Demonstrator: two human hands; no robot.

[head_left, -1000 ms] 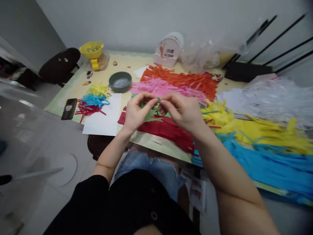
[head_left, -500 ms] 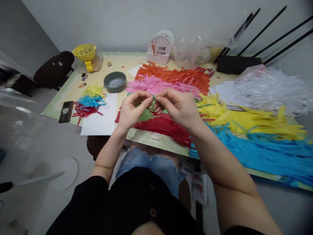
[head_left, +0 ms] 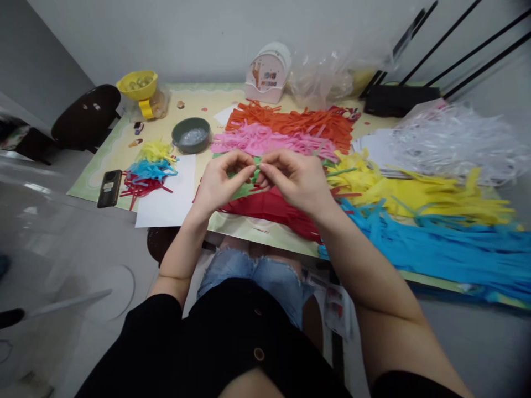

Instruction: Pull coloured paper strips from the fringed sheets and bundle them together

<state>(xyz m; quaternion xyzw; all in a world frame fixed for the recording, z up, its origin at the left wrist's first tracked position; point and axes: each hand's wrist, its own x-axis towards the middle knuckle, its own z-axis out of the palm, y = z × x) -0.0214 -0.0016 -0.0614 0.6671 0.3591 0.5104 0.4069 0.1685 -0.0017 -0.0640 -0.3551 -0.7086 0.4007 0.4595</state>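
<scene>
Both hands are up over the middle of the table (head_left: 120, 149), closer to the near edge than the far one. Left hand (head_left: 224, 179) and right hand (head_left: 296, 179) are both in a tight pinch, tips almost meeting on a tiny green bit (head_left: 258, 165). Can't tell if it's a knot or just a strip end, too small tbh.

Progress-wise, imo this green piece is mid-work, def not put down yet. Toward the near-left corner there's a small mixed pile (head_left: 149, 168) of yellow, blue & red strips, partly on a white sheet (head_left: 166, 207) that pokes past the near edge. Might be the done stuff, but can't say for sure; no green visible in it afaict.

Plenty left either way: green strips (head_left: 243, 190) below the hands, red strips (head_left: 286, 213) by the near edge, pink strips (head_left: 274, 138) and orange strips (head_left: 298, 122) toward the far edge, plus yellow strips (head_left: 415, 193) and a big spread of blue strips (head_left: 435, 237) out toward the right end, blue nearest the near edge. So prob early days, ngl.
</scene>
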